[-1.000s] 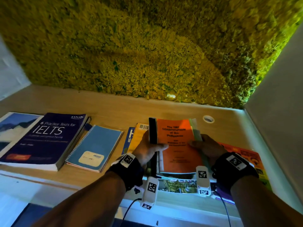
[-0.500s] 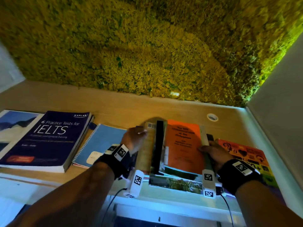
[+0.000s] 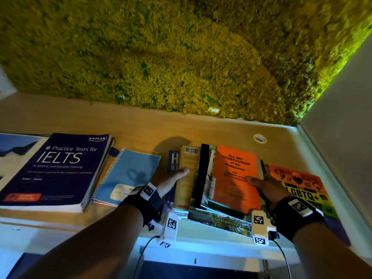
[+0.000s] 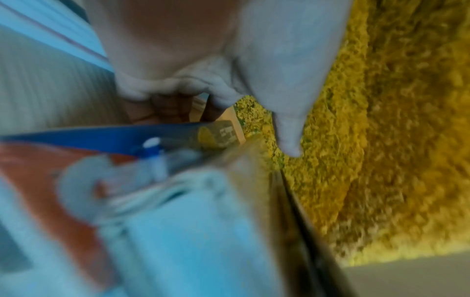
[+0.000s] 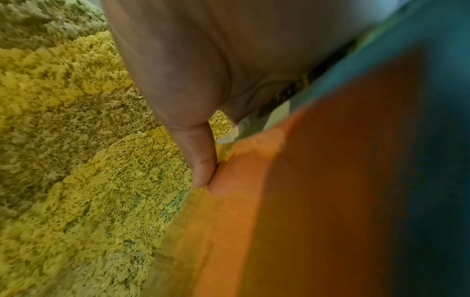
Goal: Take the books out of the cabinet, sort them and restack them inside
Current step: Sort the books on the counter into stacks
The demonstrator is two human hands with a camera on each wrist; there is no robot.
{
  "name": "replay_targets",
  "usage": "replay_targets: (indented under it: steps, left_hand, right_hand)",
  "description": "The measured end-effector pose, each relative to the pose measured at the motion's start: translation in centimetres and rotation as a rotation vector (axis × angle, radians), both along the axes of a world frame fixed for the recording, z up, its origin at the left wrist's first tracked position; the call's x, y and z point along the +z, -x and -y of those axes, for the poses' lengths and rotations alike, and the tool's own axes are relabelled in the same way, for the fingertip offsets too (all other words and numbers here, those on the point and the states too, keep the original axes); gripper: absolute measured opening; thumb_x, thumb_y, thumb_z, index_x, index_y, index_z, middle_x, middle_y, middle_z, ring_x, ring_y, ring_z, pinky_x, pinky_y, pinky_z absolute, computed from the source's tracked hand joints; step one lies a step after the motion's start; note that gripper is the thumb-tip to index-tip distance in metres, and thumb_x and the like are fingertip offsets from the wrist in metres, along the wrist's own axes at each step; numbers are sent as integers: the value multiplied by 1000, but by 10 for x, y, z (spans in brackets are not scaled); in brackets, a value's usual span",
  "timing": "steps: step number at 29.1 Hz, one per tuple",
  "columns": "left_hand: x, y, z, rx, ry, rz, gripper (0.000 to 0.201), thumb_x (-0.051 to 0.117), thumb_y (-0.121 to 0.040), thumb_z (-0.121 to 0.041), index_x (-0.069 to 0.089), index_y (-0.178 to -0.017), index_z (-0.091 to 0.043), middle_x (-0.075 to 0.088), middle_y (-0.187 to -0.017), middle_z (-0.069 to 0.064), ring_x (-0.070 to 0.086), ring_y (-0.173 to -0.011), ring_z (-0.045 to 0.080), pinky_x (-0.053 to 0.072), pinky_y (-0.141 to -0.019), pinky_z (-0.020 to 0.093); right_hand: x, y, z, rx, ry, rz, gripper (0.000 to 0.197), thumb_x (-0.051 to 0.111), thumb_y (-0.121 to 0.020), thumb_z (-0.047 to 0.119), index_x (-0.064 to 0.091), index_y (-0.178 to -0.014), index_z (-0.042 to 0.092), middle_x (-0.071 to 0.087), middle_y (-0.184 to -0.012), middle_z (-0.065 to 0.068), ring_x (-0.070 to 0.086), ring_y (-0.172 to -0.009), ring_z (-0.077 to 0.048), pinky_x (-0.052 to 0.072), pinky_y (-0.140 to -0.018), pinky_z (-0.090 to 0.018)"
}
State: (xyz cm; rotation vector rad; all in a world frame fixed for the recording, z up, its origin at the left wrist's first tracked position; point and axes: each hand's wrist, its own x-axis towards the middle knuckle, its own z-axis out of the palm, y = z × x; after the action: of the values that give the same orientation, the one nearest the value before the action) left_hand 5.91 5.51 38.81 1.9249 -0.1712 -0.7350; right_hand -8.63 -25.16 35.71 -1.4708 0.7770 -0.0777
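Backdrop: yellow-green moss wall [image 3: 181,57] behind a pale wooden shelf [image 3: 130,127].
Far left: IELTS book [image 3: 54,170] lying flat, well apart from the hands.
Beside it: blue spiral notebook [image 3: 128,174], flat.
Left hand [image 3: 171,183]: fingers wrapped round the left edge of the book stack [image 3: 201,188], thumb on a tan cover.
Right hand [image 3: 265,188]: gripping the stack's right edge, thumb on the orange Constitution book [image 3: 235,174] on top.
Far right: LGBTQ+ book [image 3: 306,190], flat beneath the right wrist.
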Motion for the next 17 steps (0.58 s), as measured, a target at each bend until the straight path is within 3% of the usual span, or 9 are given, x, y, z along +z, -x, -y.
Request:
replay_targets:
  steps: [2,3,5,7,9,12,14,15,17]
  left_hand:
    - [-18,1,-2,54,-11,143,96,79,-52,-79,50,-134,-38,64,-132,-8,61,-123,24,49,-104,39]
    - [-25,5,-2,66,-12,200,100,78,-48,-80,45,-134,-42,63,-131,-8,62,-121,23,51,-102,43]
    - [-33,16,-4,35,-123,355,102,66,-59,-79,26,-147,-45,43,-153,0,44,-138,27,43,-109,50]
    - [-42,39,-14,-125,-235,625,95,50,-71,-80,20,-154,-43,14,-166,3,17,-152,26,27,-119,52]
    - [-46,60,-30,-336,-220,762,92,45,-76,-85,18,-155,-47,-2,-169,-2,0,-155,20,17,-124,51]
    - [-54,62,-41,-533,-210,734,105,50,-73,-87,-1,-156,-49,-26,-163,-17,-22,-152,10,5,-127,45]
    - [-54,58,-37,-635,-258,809,108,61,-73,-76,-6,-154,-50,-36,-158,-21,-28,-150,13,3,-126,43]
    - [-56,56,-35,-655,-265,841,108,64,-75,-69,-6,-154,-50,-38,-157,-22,-27,-151,15,7,-126,42]
    - [-57,52,-32,-638,-257,882,106,71,-80,-54,-4,-155,-50,-36,-158,-21,-20,-153,19,26,-123,38]
  right_hand:
    - [12,2,-13,9,-13,16,43,92,-56,44,77,-97,37,76,-112,-12,72,-103,-40,51,-95,-66]
    - [14,4,-16,-18,-43,26,39,87,-67,35,76,-104,34,75,-114,-13,71,-105,-40,49,-96,-68]
    - [16,9,-17,-86,-105,64,53,81,-77,22,66,-127,26,73,-121,-14,69,-110,-42,46,-97,-71]
    - [15,13,-13,-115,-128,95,68,79,-81,20,52,-143,25,70,-127,-15,67,-114,-41,45,-97,-72]
    - [14,16,-8,-146,-106,106,50,68,-91,14,56,-139,18,70,-126,-18,67,-112,-42,46,-96,-72]
    - [14,16,2,-187,-103,101,39,63,-93,8,61,-132,10,70,-123,-20,67,-110,-43,47,-96,-70]
    - [15,15,8,-223,-94,133,44,72,-87,15,62,-130,11,70,-123,-20,67,-111,-42,47,-97,-70]
    - [15,13,11,-246,-87,145,58,84,-76,26,63,-128,12,71,-123,-18,68,-111,-41,47,-97,-70]
    - [12,9,18,-273,-78,165,96,98,-38,44,67,-123,13,73,-120,-16,69,-108,-40,48,-97,-67]
